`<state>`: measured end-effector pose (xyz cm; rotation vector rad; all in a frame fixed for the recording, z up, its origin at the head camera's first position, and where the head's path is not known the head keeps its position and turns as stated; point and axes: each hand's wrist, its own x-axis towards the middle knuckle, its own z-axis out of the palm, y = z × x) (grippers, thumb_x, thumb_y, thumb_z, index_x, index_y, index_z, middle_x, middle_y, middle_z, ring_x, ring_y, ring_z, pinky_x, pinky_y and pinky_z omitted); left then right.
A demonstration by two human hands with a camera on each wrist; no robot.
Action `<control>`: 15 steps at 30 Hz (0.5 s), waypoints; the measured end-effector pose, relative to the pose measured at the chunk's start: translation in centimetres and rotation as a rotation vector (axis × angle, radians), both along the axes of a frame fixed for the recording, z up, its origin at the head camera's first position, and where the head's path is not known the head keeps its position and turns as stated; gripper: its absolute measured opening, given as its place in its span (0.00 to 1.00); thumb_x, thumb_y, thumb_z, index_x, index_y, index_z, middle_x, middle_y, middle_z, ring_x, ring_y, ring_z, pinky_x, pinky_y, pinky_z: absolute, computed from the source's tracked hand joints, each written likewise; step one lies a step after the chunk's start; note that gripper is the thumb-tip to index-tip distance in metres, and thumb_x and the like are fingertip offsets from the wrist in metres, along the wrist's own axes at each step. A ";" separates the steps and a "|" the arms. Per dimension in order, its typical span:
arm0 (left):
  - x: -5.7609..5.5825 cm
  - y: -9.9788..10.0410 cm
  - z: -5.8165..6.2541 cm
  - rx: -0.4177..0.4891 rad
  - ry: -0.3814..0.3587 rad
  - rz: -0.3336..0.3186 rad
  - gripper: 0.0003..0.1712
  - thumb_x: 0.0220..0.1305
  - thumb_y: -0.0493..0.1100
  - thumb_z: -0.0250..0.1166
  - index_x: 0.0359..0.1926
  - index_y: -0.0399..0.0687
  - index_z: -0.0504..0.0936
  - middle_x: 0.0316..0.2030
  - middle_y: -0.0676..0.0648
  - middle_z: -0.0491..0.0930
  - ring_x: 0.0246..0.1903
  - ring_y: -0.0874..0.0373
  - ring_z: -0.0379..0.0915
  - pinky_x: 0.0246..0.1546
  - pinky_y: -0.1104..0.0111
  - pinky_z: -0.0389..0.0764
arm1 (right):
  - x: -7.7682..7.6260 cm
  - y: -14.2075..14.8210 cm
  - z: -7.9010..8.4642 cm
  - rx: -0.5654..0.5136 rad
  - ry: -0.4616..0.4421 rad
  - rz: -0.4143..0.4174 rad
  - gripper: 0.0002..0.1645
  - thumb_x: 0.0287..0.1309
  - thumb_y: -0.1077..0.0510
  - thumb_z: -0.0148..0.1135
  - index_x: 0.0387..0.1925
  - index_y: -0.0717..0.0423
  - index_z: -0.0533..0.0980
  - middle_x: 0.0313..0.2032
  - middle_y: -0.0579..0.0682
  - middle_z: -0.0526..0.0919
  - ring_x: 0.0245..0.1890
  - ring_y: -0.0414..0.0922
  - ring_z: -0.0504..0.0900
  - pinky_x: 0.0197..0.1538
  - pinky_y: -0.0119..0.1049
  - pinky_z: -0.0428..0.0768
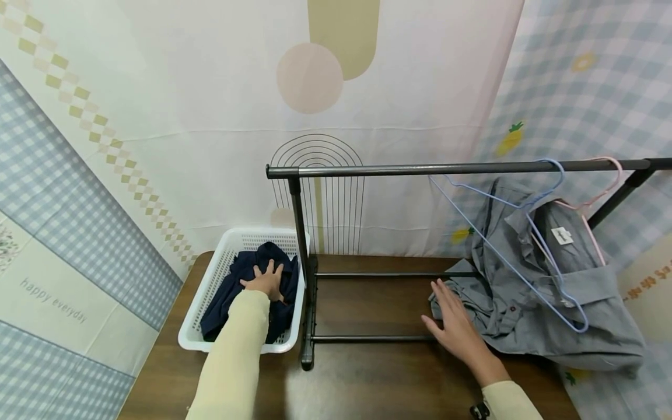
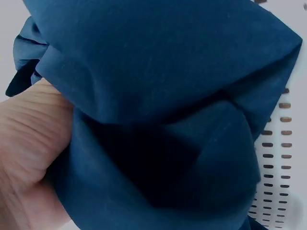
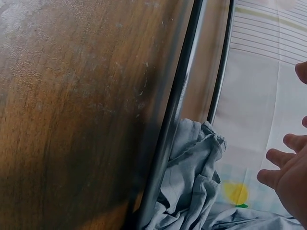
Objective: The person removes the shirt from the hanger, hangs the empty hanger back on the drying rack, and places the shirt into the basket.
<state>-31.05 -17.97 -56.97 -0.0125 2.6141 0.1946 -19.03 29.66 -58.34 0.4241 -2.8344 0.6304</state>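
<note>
A navy blue garment (image 1: 226,297) lies crumpled in a white perforated basket (image 1: 191,329) on the left. My left hand (image 1: 265,284) rests on it with its fingers spread over the cloth. From the left wrist view, folds of the navy garment (image 2: 158,62) hide most of the left hand (image 2: 31,148), including its fingertips. On the right, my right hand (image 1: 454,324) is held with fingers extended, beside a grey buttoned garment (image 1: 530,315). The right wrist view shows the fingers of the right hand (image 3: 292,172) apart and holding nothing.
A black garment rack (image 1: 399,170) stands on the brown wooden table (image 1: 367,379). From its top bar hang a blue hanger (image 1: 504,274), in front of the grey garment, and a pink hanger (image 1: 611,186) at that garment's collar. Patterned cloth (image 1: 210,76) covers the walls.
</note>
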 end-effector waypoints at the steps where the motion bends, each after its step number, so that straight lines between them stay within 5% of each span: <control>1: 0.0 0.2 -0.1 -0.009 -0.009 0.002 0.58 0.66 0.53 0.73 0.84 0.52 0.45 0.83 0.41 0.33 0.79 0.27 0.28 0.65 0.20 0.49 | 0.1 0.0 0.0 -0.002 -0.011 -0.004 0.53 0.66 0.50 0.70 0.82 0.56 0.51 0.80 0.63 0.53 0.76 0.69 0.57 0.70 0.71 0.61; 8: -0.1 1.3 -0.3 -0.052 -0.042 0.016 0.57 0.67 0.53 0.72 0.84 0.48 0.45 0.83 0.38 0.33 0.79 0.26 0.28 0.68 0.22 0.48 | 0.2 0.4 0.1 -0.016 -0.036 -0.004 0.53 0.67 0.49 0.69 0.83 0.53 0.49 0.81 0.62 0.51 0.77 0.68 0.55 0.71 0.71 0.59; 15: 0.2 0.3 -0.6 0.013 -0.002 0.009 0.63 0.62 0.53 0.76 0.84 0.49 0.43 0.83 0.38 0.31 0.79 0.26 0.26 0.68 0.22 0.44 | 0.2 0.7 0.3 -0.012 0.039 -0.003 0.53 0.64 0.52 0.72 0.81 0.59 0.53 0.80 0.64 0.54 0.74 0.69 0.59 0.68 0.72 0.62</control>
